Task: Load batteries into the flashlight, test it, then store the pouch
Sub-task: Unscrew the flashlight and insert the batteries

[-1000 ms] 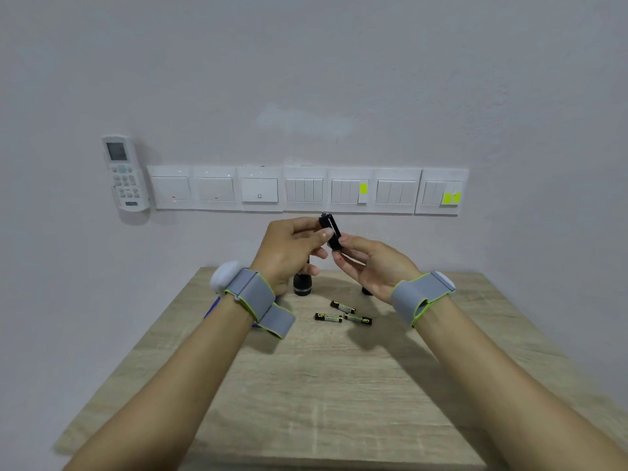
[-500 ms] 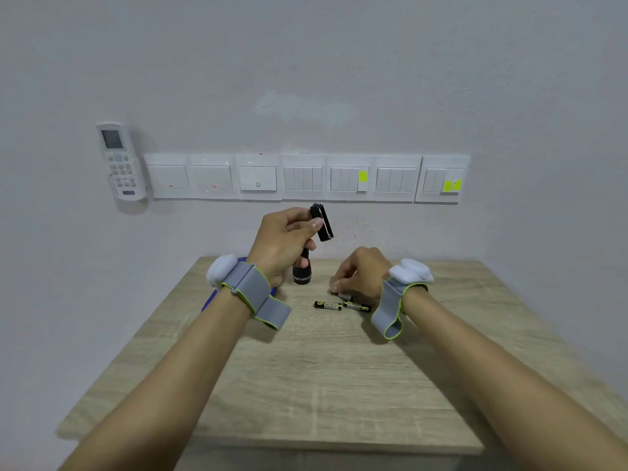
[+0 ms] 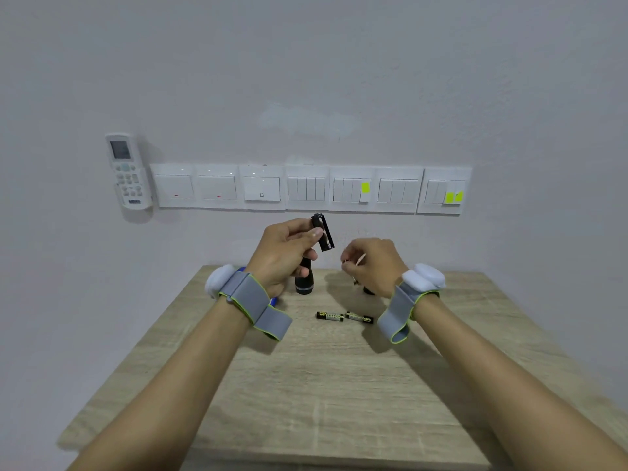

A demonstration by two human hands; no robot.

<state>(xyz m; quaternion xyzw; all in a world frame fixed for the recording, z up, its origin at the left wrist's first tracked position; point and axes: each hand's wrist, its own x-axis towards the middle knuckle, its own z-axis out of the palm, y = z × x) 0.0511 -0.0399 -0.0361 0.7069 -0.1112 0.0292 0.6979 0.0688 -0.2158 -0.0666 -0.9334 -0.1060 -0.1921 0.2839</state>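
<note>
My left hand (image 3: 282, 254) grips a black battery holder (image 3: 324, 236) between thumb and fingertips, held above the table and tilted. Just beneath it, the black flashlight body (image 3: 304, 282) stands upright on the wooden table (image 3: 306, 385). My right hand (image 3: 377, 263) hovers to the right of the holder with curled fingers pinching a thin battery (image 3: 354, 278), which is blurred and mostly hidden. Two more black-and-yellow batteries (image 3: 329, 316) (image 3: 359, 317) lie end to end on the table. A blue pouch (image 3: 275, 302) peeks out from behind my left wrist.
A small black cap (image 3: 368, 291) sits on the table under my right hand. A row of white wall switches (image 3: 306, 188) and a wall-mounted remote (image 3: 127, 171) are behind the table. Both wrists wear grey straps.
My right hand went down to the batteries, took one and rose back toward the holder; three batteries lay on the table before, two now. My left hand kept the holder raised.
</note>
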